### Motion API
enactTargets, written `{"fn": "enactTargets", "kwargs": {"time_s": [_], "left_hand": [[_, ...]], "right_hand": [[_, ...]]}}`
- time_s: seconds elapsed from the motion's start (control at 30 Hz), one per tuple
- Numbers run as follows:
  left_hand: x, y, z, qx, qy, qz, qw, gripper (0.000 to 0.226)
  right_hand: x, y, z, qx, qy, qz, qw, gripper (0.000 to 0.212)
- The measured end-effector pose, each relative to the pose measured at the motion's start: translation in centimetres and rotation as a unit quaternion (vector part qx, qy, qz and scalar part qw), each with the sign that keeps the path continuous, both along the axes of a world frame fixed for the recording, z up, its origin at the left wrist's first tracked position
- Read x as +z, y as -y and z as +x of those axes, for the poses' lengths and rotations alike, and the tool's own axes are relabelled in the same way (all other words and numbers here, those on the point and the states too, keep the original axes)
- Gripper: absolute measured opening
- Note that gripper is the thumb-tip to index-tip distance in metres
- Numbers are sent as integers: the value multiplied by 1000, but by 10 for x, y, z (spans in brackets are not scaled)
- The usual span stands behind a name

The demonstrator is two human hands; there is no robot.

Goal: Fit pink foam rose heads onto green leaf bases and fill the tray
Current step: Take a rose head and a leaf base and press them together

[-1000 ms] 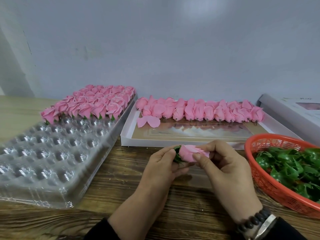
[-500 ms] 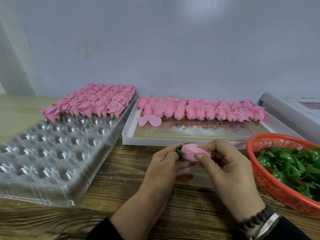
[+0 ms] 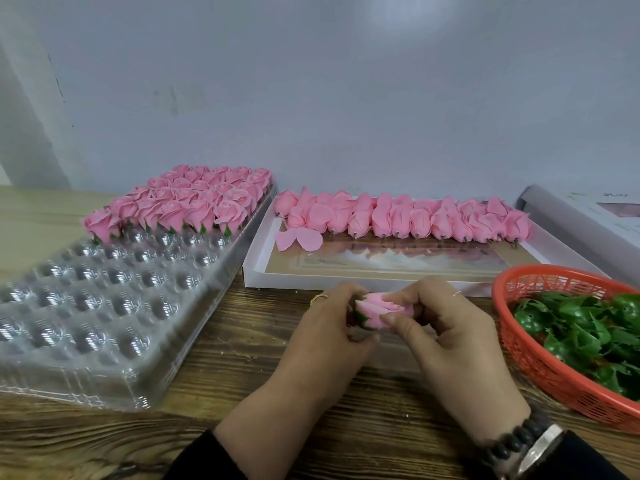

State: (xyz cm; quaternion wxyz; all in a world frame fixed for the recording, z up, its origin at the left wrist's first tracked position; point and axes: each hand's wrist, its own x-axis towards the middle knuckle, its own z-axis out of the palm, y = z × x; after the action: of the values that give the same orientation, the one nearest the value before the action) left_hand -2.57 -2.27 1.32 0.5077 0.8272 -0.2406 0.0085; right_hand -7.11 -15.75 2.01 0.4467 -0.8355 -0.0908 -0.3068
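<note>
We see the clear tray (image 3: 114, 306) on our left holding finished roses (image 3: 180, 206) in its far rows, its near cups bare; the white box (image 3: 381, 268) carries a row of loose rose heads (image 3: 405, 220), and the orange basket (image 3: 540, 358) holds green leaf bases (image 3: 588, 334). Between the tray and the basket, over bare wooden table (image 3: 221, 372), our left hand (image 3: 325, 341) grips the leaf base (image 3: 360, 318) while our right hand (image 3: 450, 334) pinches the rose head (image 3: 381, 311), which lies sideways, tip rightward.
</note>
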Motion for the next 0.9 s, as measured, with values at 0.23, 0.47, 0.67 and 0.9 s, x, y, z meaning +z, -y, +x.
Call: {"fn": "enactTargets", "kwargs": {"time_s": [0.23,0.47,0.67,0.9], "left_hand": [[2,4,-5,-27,-35,-5,999,31],[8,2,-7,-71,-127,-123,982,21],[9,6,-6,-3,-271,-378,885,31],[14,12,-15,-49,-368,-470,801,26]], "right_hand": [[6,-2,-4,93,-41,-109,989,22],[11,-7,-9,102,35,-106,989,21],[1,-10,-7,3,23,45,999,39],[-4,-29,-3,27,-63,34,997,49]]}}
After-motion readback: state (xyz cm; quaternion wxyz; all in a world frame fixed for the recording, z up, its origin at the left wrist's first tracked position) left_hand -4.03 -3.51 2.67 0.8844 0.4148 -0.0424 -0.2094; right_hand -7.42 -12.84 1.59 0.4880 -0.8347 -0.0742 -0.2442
